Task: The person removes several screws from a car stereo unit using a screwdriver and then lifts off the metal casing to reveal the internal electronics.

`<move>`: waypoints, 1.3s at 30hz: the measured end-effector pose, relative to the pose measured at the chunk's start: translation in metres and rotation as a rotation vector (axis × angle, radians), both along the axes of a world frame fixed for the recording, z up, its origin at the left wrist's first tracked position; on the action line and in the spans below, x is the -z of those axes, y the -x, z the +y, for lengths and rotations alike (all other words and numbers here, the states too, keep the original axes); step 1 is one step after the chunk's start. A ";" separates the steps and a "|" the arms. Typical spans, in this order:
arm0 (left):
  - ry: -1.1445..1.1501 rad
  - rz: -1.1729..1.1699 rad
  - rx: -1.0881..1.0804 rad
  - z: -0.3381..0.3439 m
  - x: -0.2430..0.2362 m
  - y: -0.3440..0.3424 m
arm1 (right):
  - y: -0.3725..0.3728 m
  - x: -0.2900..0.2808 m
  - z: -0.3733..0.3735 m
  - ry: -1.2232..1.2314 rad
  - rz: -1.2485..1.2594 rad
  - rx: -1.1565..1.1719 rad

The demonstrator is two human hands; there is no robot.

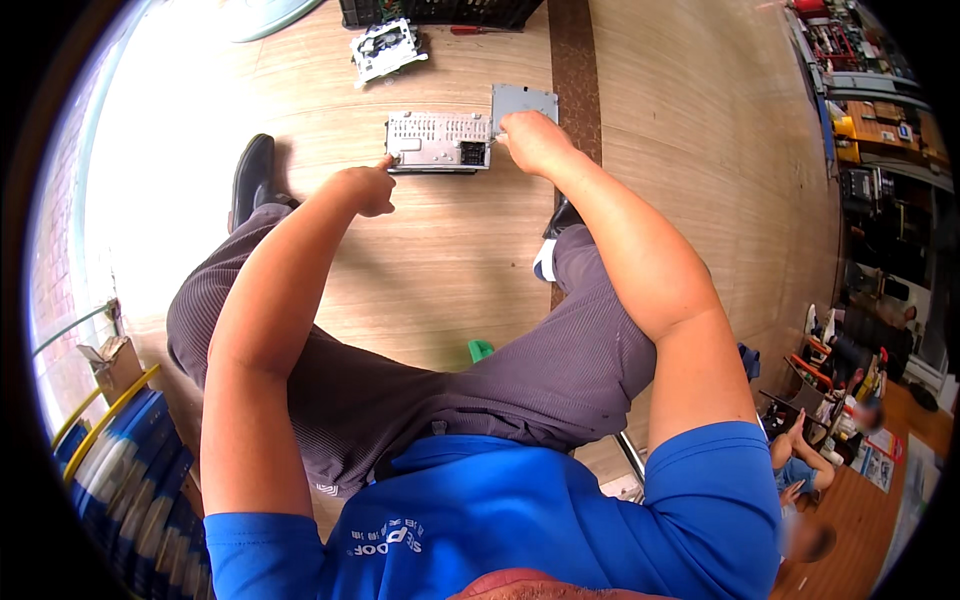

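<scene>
A silver metal car stereo (430, 135) lies on the floor in front of me, its face with rows of slots turned up and a black connector socket at its right end. My left hand (370, 188) has its index finger stretched out to the unit's left end, touching it; the other fingers are partly curled. At the right end, my right hand (532, 140) has its fingertips pinched together between the stereo and a flat grey metal plate (524, 100). What those fingers hold, if anything, is hidden.
A white and black disc mechanism (386, 50) lies farther off, beside a black crate (440, 12) and a red-handled tool (467, 30). A green object (480, 350) is between my legs. Blue boxes (130, 480) stand at lower left; people (800, 460) sit at far right.
</scene>
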State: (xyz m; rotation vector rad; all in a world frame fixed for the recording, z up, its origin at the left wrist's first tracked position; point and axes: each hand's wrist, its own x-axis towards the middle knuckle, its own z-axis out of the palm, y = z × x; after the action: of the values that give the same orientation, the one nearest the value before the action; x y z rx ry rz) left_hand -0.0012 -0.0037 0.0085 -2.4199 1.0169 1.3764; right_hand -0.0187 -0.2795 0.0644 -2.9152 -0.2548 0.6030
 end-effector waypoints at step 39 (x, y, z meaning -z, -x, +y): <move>0.020 0.000 -0.023 0.002 -0.001 0.000 | 0.000 -0.004 0.003 0.024 -0.006 0.033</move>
State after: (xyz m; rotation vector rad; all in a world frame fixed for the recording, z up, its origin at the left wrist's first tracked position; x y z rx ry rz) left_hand -0.0007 -0.0015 0.0090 -2.4538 1.0103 1.3801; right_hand -0.0191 -0.2767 0.0681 -2.9386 -0.2007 0.5966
